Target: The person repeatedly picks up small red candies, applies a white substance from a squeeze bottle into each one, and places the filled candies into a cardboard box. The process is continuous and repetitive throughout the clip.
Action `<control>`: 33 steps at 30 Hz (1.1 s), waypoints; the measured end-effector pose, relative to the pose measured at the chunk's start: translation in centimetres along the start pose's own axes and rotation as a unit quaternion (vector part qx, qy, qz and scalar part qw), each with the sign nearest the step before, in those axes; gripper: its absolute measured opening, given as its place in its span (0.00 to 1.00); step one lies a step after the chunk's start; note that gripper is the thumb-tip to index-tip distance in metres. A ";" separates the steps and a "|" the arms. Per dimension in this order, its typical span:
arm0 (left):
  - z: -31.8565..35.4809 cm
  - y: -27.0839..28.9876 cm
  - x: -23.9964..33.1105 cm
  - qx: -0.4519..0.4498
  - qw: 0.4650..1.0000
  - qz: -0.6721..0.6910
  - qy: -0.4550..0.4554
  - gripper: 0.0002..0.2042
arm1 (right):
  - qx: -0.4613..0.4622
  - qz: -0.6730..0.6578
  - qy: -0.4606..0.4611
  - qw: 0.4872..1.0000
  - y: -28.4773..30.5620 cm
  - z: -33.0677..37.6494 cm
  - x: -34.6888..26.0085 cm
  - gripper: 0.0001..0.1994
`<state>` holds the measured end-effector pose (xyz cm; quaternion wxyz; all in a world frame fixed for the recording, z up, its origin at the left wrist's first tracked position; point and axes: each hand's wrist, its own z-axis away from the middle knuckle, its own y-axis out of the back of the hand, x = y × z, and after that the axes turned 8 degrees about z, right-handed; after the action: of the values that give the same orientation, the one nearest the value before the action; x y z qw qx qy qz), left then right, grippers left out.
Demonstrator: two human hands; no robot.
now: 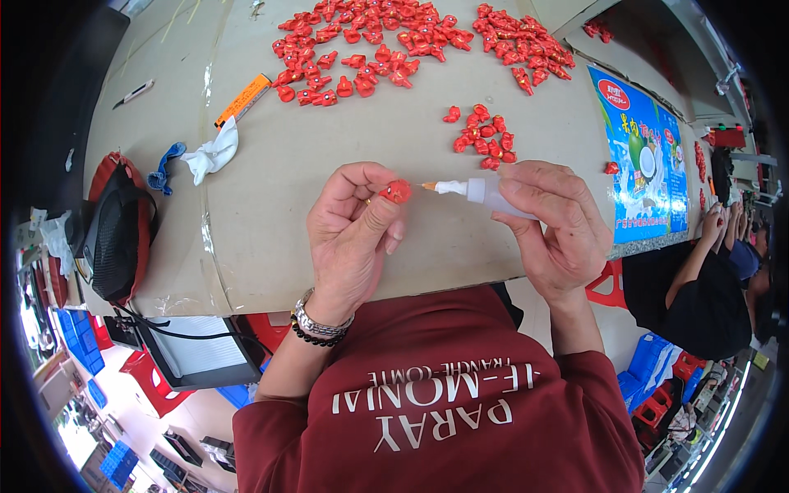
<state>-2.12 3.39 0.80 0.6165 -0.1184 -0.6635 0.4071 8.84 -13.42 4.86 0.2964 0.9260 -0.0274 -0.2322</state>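
Note:
Between the thumb and fingers of my left hand [355,223] is a small red figurine piece [398,191], round, with tiny dark and light marks. My right hand [563,215] grips a white squeeze bottle [496,197] with a white neck and a thin tan tip, held sideways. That tip points left at the red piece, with barely a gap between them; whether they touch I cannot tell. Both hands are above the table, near its front edge. Just beyond my right hand lies a small group of similar red pieces [485,135].
More red pieces [362,49] spread across the far table [271,205], with another pile [526,45] at far right. An orange box [243,100], white cloth [212,152], craft knife [133,94] and black-and-red fan-like device [123,230] are on the left. A blue poster [645,156] lies right. People sit beyond.

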 end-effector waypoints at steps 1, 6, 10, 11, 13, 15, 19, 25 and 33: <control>0.0 0.0 0.0 0.001 1.000 -0.001 0.000 0.09 | -0.001 0.001 0.000 1.000 0.0 0.0 0.0 0.15; 0.0 0.1 0.1 0.017 1.000 0.003 -0.002 0.08 | -0.001 -0.008 -0.018 1.000 0.2 0.3 0.0 0.16; 0.0 0.1 0.1 0.015 1.000 0.017 -0.019 0.07 | 0.036 -0.114 -0.202 0.972 0.6 0.2 -0.4 0.21; 0.0 0.1 0.1 0.008 0.999 0.028 -0.019 0.07 | 0.055 -0.161 -0.272 0.947 0.8 0.0 -0.5 0.22; 0.0 0.3 0.3 -0.007 0.999 0.049 -0.019 0.07 | 0.067 -0.290 -0.343 0.891 1.1 -0.3 0.7 0.24; 0.0 0.6 0.3 -0.033 0.994 0.099 -0.012 0.08 | 0.087 -0.383 -0.419 0.819 1.2 -0.4 1.5 0.25; 0.1 0.5 0.5 -0.044 0.987 0.155 0.021 0.09 | 0.044 -0.392 -0.431 0.811 1.0 -2.0 3.0 0.17; 0.7 0.6 0.6 -0.052 0.982 0.180 0.030 0.08 | -0.190 -0.045 -0.317 0.928 -1.5 -4.9 5.1 0.07; 1.6 1.4 0.5 -0.047 0.974 0.218 0.037 0.08 | -0.334 0.179 -0.086 0.922 -4.6 -6.3 6.3 0.07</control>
<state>-4.19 3.99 0.37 0.5305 -0.3038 -0.6171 0.4955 16.87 -7.43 4.17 0.6213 0.7295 -0.1390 -0.2498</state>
